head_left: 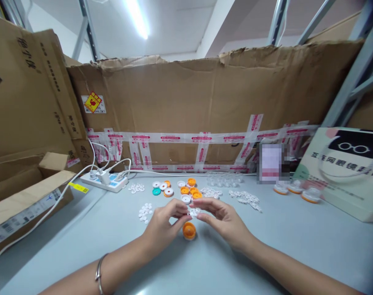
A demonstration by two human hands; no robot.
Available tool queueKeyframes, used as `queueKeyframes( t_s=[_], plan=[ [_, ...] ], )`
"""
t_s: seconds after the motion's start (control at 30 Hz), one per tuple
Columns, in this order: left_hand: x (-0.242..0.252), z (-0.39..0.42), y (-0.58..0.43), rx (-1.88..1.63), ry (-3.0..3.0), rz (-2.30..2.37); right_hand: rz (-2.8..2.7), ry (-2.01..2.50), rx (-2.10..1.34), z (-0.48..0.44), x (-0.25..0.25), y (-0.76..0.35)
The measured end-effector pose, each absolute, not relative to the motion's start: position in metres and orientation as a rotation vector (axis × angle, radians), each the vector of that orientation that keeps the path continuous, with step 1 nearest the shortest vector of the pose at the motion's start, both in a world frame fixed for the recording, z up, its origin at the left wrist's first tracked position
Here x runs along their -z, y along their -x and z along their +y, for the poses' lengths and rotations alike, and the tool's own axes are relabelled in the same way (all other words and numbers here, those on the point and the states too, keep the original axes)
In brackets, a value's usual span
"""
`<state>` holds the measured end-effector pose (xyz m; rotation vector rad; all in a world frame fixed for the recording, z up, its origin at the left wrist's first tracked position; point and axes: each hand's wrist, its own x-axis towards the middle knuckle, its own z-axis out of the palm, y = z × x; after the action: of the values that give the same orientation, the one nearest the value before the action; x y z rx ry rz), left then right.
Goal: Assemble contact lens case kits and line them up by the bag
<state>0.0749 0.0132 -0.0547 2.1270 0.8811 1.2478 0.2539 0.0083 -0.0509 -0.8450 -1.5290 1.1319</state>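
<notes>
Writing: a pale bag (336,192) at far right is showing Chinese characters, 眼镜 among them, beneath a drawing of spectacles. A white label (102,107) on the rear cardboard (180,98) is bearing a code beginning LM27; a yellow sticker (92,101) is overlapping it. Tape (170,138) is carrying red print, too small for reading.

Surface and room: grey-blue table (250,266); lit ceiling tube (137,18); metal framing (342,96) rising at right.

Containers: open carton (20,205), left, its contents hidden. Orange cup (189,230), standing just below my hands, holding an orange inner part.

Hands: my left hand (164,223) is pinching a small white plastic piece (193,212) above the table, centre. My right hand (227,225) is curling, fingertips at the piece's other side; whether it is gripping, I cannot tell.

Loose: orange and white caps (191,190), lying beyond my fingers; white discs (145,212), scattering leftward.
</notes>
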Motion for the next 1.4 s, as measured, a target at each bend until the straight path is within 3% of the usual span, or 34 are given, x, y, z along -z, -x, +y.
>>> queueKeyframes(
  t_s=[0.4,0.87,1.17,1.4],
  plan=[
    [0.053,0.011,-0.075,-1.268,-2.139,0.838,-1.574,0.811,-1.185,0.008,0.051,-0.255],
    [0.05,0.009,-0.08,-1.175,-1.625,0.844,-1.655,0.757,-1.132,0.008,0.052,-0.26],
    [0.05,0.009,-0.08,-1.161,-1.603,0.835,-1.889,0.764,-0.889,0.007,0.05,-0.264],
    [0.046,0.006,-0.082,-1.169,-1.552,0.83,-2.132,0.608,-0.334,0.011,0.058,-0.269]
  ],
)
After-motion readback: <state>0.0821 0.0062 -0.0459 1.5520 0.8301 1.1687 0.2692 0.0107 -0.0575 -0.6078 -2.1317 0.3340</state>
